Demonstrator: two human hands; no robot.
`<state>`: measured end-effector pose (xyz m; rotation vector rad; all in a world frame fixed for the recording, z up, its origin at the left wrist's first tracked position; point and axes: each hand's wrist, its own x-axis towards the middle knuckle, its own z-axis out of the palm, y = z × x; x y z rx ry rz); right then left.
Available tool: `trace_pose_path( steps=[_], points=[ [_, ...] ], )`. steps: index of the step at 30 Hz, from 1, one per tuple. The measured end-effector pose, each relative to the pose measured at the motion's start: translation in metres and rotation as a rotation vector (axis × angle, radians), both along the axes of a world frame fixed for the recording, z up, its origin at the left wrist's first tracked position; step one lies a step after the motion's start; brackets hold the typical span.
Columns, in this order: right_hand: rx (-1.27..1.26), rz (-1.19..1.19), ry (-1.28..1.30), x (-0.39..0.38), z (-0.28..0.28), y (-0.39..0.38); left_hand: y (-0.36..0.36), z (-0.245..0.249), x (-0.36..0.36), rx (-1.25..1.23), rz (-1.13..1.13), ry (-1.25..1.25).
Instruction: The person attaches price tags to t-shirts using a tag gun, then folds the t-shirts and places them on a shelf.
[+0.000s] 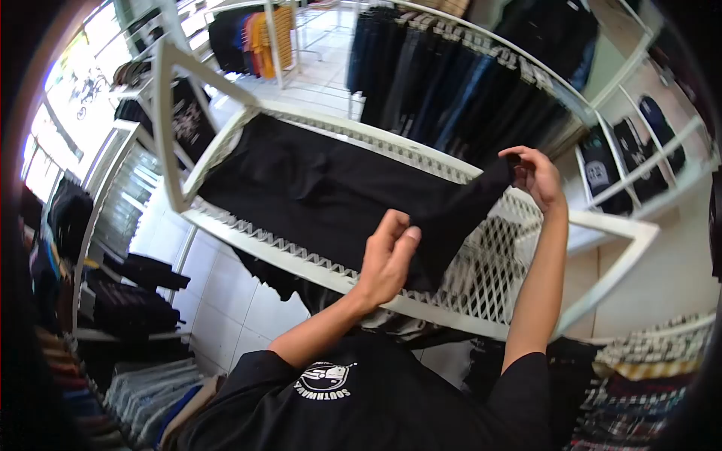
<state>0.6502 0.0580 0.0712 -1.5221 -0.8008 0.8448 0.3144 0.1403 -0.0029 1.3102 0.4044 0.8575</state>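
Observation:
A long black garment [331, 177] lies stretched along a white metal mesh rack [481, 286]; its kind is hard to tell, though its long shape resembles folded trousers. My right hand [538, 180] grips the garment's right end and holds that corner raised above the mesh. Over the near side of the cloth is my left hand [387, 255], its fingers curled and thumb against them, seemingly pinching a bit of the fabric. The garment's left end rests flat by the rack's left end, with soft wrinkles around its middle.
Behind the rack hangs a row of dark trousers [451, 83]. Shelves with folded dark clothes [628, 161] stand at right. Stacked jeans [154, 391] and folded black clothes [135, 301] are at lower left. Checked clothes [639, 391] lie at lower right. The rack's end frames [167, 128] rise above its mesh.

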Motion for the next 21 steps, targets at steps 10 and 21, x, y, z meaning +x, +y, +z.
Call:
trace_pose_path(
  steps=[10,21],
  points=[
    [0.092,0.358,-0.464,-0.133,0.014,0.288,0.179,0.000,-0.129,0.057,0.716,0.024],
    [-0.033,0.293,-0.846,-0.242,-0.131,0.477,0.252,-0.050,-0.210,0.587,1.137,1.094]
  ],
)
